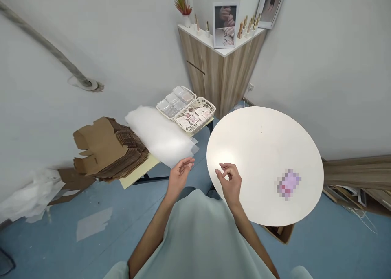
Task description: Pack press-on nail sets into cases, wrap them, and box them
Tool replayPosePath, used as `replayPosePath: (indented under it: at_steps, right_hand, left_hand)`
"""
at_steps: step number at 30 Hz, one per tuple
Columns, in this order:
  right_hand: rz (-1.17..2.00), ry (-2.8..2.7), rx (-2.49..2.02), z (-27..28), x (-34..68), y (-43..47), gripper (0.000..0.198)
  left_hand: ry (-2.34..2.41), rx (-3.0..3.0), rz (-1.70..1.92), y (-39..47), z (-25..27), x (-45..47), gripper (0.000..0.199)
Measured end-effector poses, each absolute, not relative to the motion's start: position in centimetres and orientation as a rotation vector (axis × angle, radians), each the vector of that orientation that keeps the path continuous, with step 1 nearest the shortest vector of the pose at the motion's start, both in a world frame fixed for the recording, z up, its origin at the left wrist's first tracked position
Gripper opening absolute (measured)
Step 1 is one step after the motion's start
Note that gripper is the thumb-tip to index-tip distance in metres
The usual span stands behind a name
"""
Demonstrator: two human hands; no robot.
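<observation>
No text, label, number or sign can be read.

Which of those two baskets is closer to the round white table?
The basket holding flat printed pieces is closer to the round white table. The other basket sits farther left and holds clear plastic boxes.

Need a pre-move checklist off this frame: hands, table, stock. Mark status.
1. Left hand free: ok, nothing visible in it.
2. Right hand free: ok, nothing visible between its fingers.
3. Round table free of items: not ok, a pixelated purple item lies on it.
4. White sheets reachable: ok, likely; they lie just beyond the left hand.
5. Cardboard stack apart from the round table: ok, it sits to the left, past the sheets.
6. Print on the packets in the nearer basket correct: cannot tell, too small to read.
</observation>
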State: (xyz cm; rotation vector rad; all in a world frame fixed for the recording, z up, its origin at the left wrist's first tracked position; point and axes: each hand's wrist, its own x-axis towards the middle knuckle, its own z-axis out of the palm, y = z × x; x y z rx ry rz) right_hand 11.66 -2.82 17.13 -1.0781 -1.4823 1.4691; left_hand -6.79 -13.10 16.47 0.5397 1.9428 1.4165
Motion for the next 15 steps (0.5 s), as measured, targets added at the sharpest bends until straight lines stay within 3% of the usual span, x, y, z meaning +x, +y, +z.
replayPosePath:
  at_steps: [8,12,15]
  right_hand:
    - [1.398,-1.491,-1.182,17.7,8.0,-0.4,0.045]
    - [1.323,-1.453,-1.265,18.0,5.4,-0.2,0.046]
    - [1.255,-1.414,-1.308,18.8,2.6,-0.5,0.048]
  left_hand:
    - [2.089,0.659,1.26,-8.2,12.7,-16.5,0.052]
    - [2.213,0.846,1.023,-4.8,10.4,-22.5,0.043]
    - [2.31,1.009,0.797,-1.8,8.9,-26.8,0.047]
